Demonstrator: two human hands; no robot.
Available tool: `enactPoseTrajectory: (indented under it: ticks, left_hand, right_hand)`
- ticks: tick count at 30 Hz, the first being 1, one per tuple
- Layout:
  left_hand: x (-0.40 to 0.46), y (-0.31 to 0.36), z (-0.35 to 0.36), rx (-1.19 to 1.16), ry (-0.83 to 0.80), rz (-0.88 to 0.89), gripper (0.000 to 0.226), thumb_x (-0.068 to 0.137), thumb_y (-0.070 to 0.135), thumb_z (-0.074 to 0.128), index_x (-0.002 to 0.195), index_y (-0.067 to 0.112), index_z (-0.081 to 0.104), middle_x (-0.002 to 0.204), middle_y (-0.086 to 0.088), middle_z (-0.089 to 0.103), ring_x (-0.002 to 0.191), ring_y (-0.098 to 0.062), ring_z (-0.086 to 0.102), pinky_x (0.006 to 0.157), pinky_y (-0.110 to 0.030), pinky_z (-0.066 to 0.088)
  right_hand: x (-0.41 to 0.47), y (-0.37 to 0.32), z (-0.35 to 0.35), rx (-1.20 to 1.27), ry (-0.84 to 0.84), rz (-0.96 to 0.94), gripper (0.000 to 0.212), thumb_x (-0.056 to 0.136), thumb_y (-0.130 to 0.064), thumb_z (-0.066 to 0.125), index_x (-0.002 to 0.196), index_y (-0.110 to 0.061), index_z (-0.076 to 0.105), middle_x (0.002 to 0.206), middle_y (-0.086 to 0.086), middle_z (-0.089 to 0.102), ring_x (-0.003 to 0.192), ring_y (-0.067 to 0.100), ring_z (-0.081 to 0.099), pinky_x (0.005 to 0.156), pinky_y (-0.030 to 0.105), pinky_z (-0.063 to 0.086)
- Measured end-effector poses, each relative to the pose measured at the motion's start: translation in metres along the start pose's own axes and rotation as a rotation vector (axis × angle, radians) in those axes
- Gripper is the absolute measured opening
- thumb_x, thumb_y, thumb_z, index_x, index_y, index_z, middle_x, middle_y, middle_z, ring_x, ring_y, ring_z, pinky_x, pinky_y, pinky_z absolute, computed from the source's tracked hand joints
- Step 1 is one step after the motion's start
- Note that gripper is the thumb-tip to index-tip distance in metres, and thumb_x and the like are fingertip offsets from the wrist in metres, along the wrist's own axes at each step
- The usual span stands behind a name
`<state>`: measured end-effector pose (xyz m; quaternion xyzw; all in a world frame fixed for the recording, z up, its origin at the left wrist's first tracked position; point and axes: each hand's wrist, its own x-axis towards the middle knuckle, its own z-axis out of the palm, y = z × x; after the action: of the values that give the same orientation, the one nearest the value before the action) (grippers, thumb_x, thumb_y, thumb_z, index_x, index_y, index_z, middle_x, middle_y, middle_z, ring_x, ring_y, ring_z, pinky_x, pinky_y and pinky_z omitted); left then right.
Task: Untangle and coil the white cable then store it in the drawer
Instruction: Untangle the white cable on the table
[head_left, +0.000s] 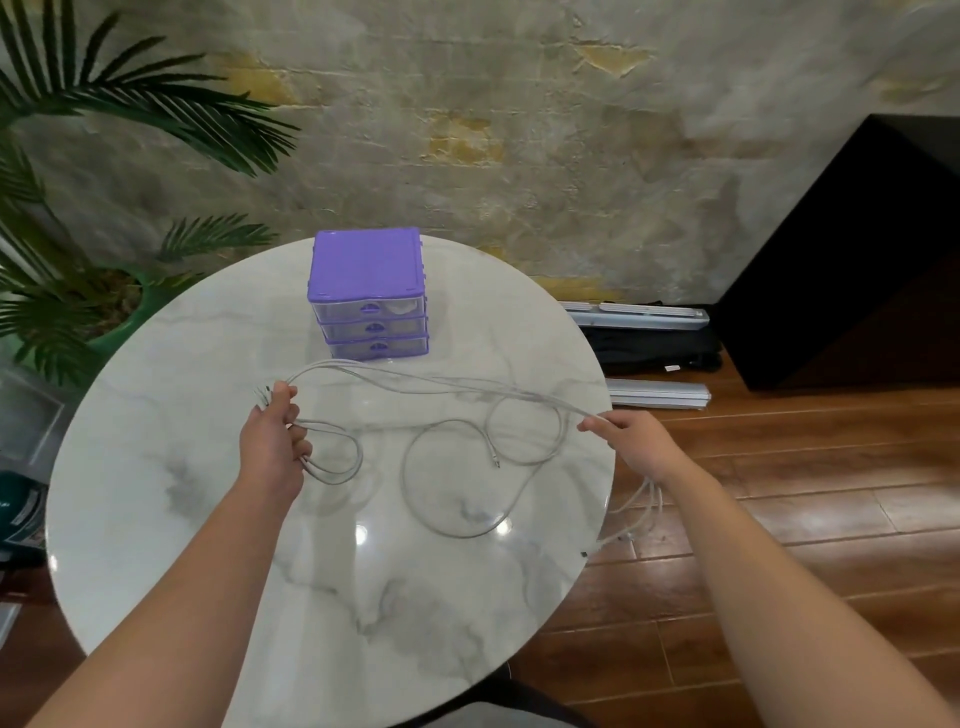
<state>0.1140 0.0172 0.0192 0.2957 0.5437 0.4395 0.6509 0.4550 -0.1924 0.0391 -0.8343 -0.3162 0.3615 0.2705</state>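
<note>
Step in hand, by judgement: untangling and straightening, with coiling barely begun. The white cable (452, 478) is not yet gathered; none of it is in the purple three-drawer unit (370, 296), whose drawers all appear closed.

Left hand (272, 441): fingers curled round several strands of the cable, with what look like connector ends protruding just above the thumb and a small loop hanging below the fist onto the round marble table (208, 545).

Right hand (631, 441): thumb and forefinger pinch a bundle of strands at the table's right edge; further cable drops from this hand over the edge toward the wooden floor (779, 519).

Position of cable: strands run raised between the two hands, passing just in front of the drawer unit. Two loose loops lie flat on the table between and below the hands, one free end resting inside them. Whether the loops cross or knot cannot be determined.

Next move, by judgement: draw the hanging portion up, run the strands free of the loops, then wind even turns into the left hand before opening a drawer.
</note>
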Motion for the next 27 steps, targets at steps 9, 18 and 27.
enactPoseTrajectory:
  ticks: [9,18,27]
  left_hand:
    - [-0.014,-0.016,0.008,0.112,-0.047,-0.046,0.018,0.099,0.034,0.052,0.088,0.021,0.056,0.067,0.007,0.032,0.034,-0.002,0.023,0.032,-0.015,0.020]
    - [-0.024,0.007,0.024,0.234,-0.198,-0.009,0.017,0.096,0.030,0.057,0.085,0.018,0.057,0.057,0.010,0.031,0.038,-0.002,0.019,0.034,-0.015,0.017]
    - [-0.036,0.042,0.052,0.581,-0.508,0.005,0.017,0.094,0.030,0.060,0.083,0.016,0.060,0.055,0.011,0.034,0.043,-0.004,0.021,0.041,-0.018,0.014]
  right_hand:
    - [0.017,0.031,0.014,-0.207,0.027,0.094,0.024,0.101,-0.031,0.045,0.108,-0.017,0.063,0.109,0.004,0.066,0.098,0.023,0.059,0.085,0.039,0.047]
    - [0.019,0.015,0.031,-0.233,0.093,0.073,0.039,0.099,-0.018,0.044,0.134,-0.004,0.054,0.134,0.014,0.055,0.116,0.028,0.053,0.095,0.035,0.044]
    - [-0.004,-0.127,0.103,-0.018,0.154,-0.621,0.033,0.104,-0.025,0.040,0.126,-0.013,0.061,0.125,0.004,0.057,0.122,0.015,0.043,0.094,0.014,0.031]
